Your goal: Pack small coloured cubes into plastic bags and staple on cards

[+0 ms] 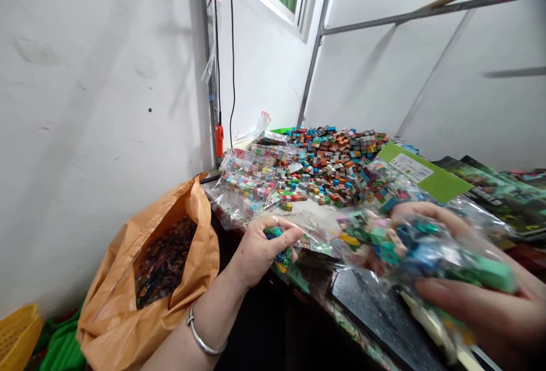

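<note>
My left hand [258, 250] is closed around a few small green, blue and yellow plastic toy pieces [281, 256], its thumb and forefinger also pinching the edge of clear film. On the right, slightly blurred, my right hand [478, 297] grips clear plastic bags of toy pieces [426, 254] in blue, green and teal. The film stretches between both hands, over the table's front edge. Behind them lies a large heap of small printed cube blocks [336, 160].
Clear-wrapped block packs [251, 180] lie at the table's left. A green card [422, 172] and dark printed booklets [482, 194] lie right. An orange sack [115, 268] of dark pieces stands left, near a yellow basket [19, 334]. A black speckled board [375, 314] lies in front.
</note>
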`<state>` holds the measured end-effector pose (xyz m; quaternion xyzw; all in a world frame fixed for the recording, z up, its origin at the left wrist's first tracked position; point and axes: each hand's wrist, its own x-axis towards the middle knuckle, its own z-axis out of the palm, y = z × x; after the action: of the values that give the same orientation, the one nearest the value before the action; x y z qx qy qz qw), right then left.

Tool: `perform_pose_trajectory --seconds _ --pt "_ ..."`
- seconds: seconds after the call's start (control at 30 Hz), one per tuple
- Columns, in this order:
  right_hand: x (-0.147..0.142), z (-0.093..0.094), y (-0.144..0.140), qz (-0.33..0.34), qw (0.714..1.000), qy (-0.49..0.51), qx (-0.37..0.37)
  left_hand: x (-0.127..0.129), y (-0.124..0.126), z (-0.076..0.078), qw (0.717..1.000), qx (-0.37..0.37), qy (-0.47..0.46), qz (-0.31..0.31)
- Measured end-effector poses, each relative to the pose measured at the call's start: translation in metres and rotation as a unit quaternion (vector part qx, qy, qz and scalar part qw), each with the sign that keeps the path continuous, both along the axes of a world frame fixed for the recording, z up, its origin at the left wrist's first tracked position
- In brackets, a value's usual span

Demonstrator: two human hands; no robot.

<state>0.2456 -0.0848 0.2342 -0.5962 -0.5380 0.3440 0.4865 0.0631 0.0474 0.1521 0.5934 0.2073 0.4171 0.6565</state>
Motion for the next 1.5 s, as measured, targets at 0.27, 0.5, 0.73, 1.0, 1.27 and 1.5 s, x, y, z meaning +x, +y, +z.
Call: perform_pose_trajectory --seconds 0.27,0.5,0.73,1.0,1.27,1.5 --pt "-0.041 0.009 0.056 0.124 0.983 0.132 -0.034 -0.005 -0.002 -0.009 1.0 0.012 -0.018 0.017" --pt "-0.029 0.007 0.06 0.113 0.989 0.082 -0.044 -0.012 -0.005 -0.007 0.998 0.037 0.024 0.034" --pt "-0.029 0.01 0.061 0.119 0.989 0.063 -0.053 -0.017 -0.008 -0.002 0.997 0.068 0.021 0.021" --pt "-0.042 0.01 0.074 0.045 0.979 -0.197 0.002 -0.028 -0.017 -0.004 0.994 -0.031 0.036 -0.094" --pt "-0.03 -0.013 0.066 0.099 0.881 -0.452 0.099 -0.033 -0.015 -0.005 0.996 -0.062 0.02 -0.063" --pt "-0.021 -0.027 0.08 0.153 0.717 -0.671 0.113 -0.029 -0.016 -0.004 0.996 -0.049 0.034 -0.068"
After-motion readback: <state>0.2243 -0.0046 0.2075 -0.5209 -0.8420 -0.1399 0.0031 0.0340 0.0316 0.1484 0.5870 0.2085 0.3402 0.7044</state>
